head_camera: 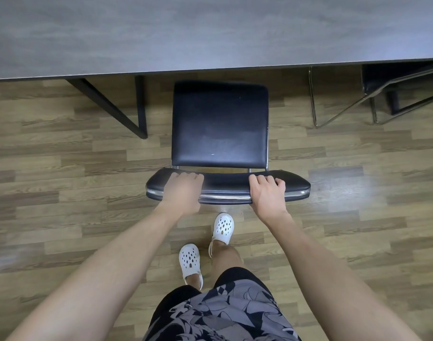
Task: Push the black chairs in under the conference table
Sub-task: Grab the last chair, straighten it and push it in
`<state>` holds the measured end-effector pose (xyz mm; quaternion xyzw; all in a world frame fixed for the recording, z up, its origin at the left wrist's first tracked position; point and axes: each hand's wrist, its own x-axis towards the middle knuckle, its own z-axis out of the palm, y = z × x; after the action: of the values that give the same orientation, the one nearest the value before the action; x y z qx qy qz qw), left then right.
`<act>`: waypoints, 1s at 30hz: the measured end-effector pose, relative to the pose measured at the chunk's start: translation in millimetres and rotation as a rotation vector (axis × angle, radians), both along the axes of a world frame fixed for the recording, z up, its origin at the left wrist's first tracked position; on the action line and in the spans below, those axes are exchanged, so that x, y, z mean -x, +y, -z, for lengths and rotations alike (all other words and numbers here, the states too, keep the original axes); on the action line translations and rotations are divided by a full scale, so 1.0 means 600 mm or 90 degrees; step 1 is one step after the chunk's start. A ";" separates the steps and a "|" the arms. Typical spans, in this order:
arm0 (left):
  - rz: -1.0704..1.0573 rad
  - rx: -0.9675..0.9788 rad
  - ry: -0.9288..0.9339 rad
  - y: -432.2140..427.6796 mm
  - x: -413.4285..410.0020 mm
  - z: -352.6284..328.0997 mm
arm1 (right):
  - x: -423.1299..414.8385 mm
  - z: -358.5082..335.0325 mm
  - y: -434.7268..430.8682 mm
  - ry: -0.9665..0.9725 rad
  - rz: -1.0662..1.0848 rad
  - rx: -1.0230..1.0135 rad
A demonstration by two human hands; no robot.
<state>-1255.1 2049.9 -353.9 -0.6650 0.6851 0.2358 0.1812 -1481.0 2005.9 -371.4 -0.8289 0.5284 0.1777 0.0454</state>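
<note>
Both hands [182, 190] [268, 193] on chair [220, 124] backrest [225, 184]

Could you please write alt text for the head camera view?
Both hands, left hand and right hand, grip the backrest of a black chair whose seat lies almost wholly outside the grey conference table. A second chair sits tucked under on the right.

Wood-plank floor [63, 168], glossy glare.
</note>
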 end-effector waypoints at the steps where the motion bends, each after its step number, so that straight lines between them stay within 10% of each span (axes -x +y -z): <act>1: -0.002 0.000 0.001 -0.004 0.000 0.000 | 0.000 -0.001 -0.004 0.002 -0.002 -0.007; 30: -0.165 0.106 -0.152 -0.140 0.050 -0.004 | 0.005 -0.007 -0.172 -0.102 0.031 0.047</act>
<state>-1285.4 1965.6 -351.6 -0.7836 0.5845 0.1191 0.1738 -1484.1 1903.0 -367.0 -0.8287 0.5490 0.0899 0.0613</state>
